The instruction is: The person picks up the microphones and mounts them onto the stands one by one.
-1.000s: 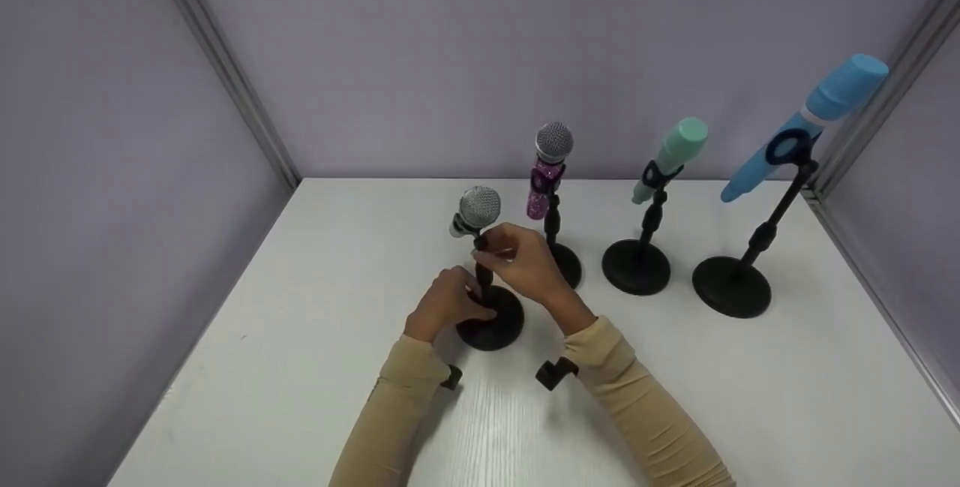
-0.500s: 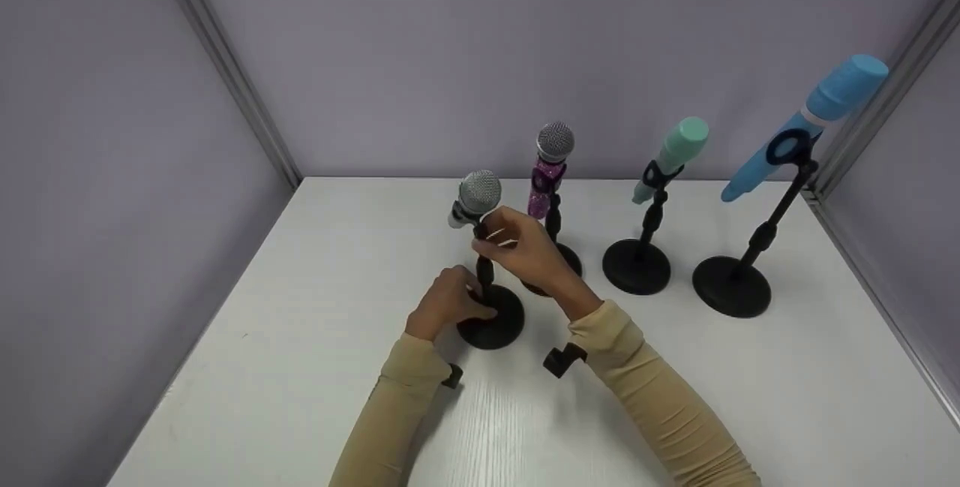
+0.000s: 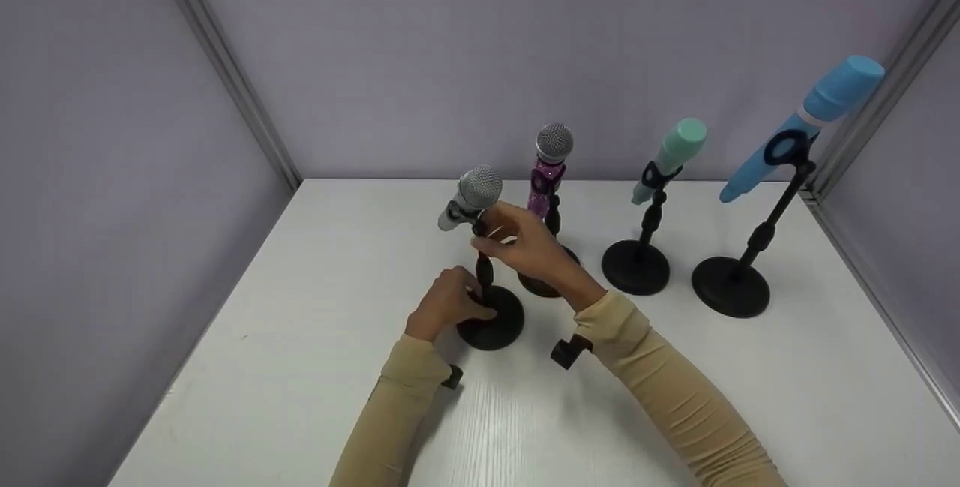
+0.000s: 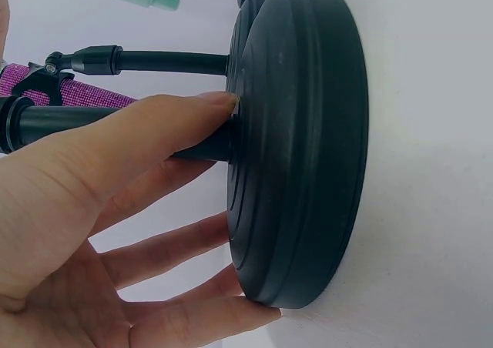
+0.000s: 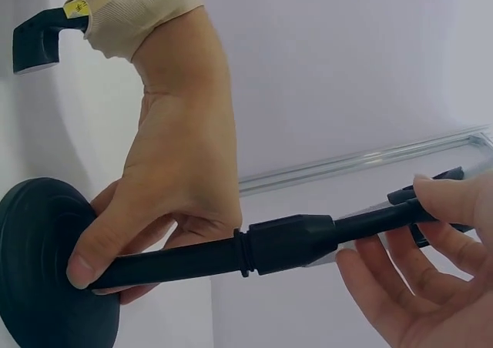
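Observation:
A silver-headed microphone (image 3: 480, 188) leans in the clip of a small black microphone stand (image 3: 504, 328), the nearest one. My left hand (image 3: 444, 305) holds this stand low down, its thumb along the lower pole and the other fingers around the edge of the round base (image 4: 308, 148). Higher up, my right hand (image 3: 531, 248) pinches the thin upper pole just below the clip. In the right wrist view the black collar (image 5: 293, 244) shows between the two hands, with the thin pole reaching out of it to my right fingers (image 5: 443, 202).
Behind stands a glittery purple microphone (image 3: 548, 172) on its stand. Further right are a mint green microphone (image 3: 679, 145) and a taller-mounted blue microphone (image 3: 832, 97), each on a black stand. Grey panels (image 3: 450, 59) border the white table (image 3: 337, 262).
My right hand has moved up, and the silver-headed microphone has risen with the upper pole. The microphone's handle end now shows more at the left. My left hand has stayed at the base.

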Motion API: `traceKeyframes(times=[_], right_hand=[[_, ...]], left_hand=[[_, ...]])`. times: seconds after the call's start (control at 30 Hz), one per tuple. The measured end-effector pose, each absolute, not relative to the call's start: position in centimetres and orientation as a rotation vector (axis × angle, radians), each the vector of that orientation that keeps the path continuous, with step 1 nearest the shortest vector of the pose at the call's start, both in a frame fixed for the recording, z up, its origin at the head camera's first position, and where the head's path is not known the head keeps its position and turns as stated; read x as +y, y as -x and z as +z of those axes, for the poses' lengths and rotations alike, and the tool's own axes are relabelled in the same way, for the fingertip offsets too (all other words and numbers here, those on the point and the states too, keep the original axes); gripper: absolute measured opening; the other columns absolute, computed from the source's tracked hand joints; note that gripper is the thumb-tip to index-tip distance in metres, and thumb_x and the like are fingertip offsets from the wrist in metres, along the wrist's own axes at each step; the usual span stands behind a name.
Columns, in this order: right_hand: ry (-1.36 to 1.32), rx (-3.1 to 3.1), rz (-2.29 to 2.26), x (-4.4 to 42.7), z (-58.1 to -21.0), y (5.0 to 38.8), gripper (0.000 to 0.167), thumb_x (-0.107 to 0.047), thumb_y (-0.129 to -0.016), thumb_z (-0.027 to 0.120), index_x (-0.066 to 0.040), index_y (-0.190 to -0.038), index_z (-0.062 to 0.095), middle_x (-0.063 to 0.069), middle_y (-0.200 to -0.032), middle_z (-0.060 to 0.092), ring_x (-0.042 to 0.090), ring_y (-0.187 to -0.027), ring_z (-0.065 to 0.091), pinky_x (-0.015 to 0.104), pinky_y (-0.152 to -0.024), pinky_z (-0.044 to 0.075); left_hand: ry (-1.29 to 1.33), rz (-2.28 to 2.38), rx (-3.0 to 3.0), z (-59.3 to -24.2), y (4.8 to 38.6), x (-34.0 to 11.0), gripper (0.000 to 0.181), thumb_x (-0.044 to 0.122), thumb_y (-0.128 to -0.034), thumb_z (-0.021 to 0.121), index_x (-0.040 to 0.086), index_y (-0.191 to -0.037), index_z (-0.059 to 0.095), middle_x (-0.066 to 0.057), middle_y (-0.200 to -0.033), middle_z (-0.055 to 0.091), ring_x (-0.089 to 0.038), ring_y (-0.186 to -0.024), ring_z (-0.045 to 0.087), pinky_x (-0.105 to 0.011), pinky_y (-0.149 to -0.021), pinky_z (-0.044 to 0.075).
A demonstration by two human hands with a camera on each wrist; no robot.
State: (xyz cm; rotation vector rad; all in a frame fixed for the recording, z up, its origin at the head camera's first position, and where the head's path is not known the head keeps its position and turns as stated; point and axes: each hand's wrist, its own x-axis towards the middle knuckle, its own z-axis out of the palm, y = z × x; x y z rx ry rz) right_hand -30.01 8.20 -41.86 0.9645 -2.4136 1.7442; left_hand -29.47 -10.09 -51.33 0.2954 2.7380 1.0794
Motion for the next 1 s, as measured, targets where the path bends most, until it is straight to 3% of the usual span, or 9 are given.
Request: traceKeyframes(times=[0.23, 0.6, 1.0], right_hand=[[-0.983, -2.47, 1.821, 8.4, -41.2, 30.5, 0.026, -0.007, -0.094, 0.073, 0.002, -0.117, 0.066, 0.018, -0.108, 0.07, 0.025, -0.096, 0.073, 0.034, -0.085, 0.063], [-1.042, -2.498, 1.817, 8.6, -40.6, 31.1, 0.027, -0.006, -0.094, 0.073, 0.002, -0.118, 0.065, 0.017, -0.107, 0.068, 0.026, -0.098, 0.073, 0.036, -0.087, 0.063], [-1.059, -2.466, 1.812, 8.6, -39.4, 31.0, 0.023, -0.005, -0.094, 0.072, 0.002, -0.116, 0.065, 0.017, -0.106, 0.068, 0.024, -0.097, 0.072, 0.036, -0.086, 0.063]], left_hand=[[-0.306, 1.105, 2.743, -51.6, 29.5, -10.3, 0.027, 0.017, -0.0713, 0.094, 0.003, -0.084, 0.075, -0.011, -0.089, 0.076, -0.019, -0.076, 0.069, -0.035, -0.072, 0.059], [-0.258, 1.057, 2.746, -51.4, 29.5, -10.1, 0.033, 0.018, -0.0735, 0.093, 0.0, -0.095, 0.077, -0.014, -0.098, 0.076, -0.022, -0.081, 0.071, -0.038, -0.075, 0.06], [-0.252, 1.039, 2.761, -51.2, 29.4, -10.1, 0.036, 0.019, -0.073, 0.094, -0.001, -0.097, 0.077, -0.015, -0.104, 0.074, -0.024, -0.087, 0.07, -0.04, -0.078, 0.06]])
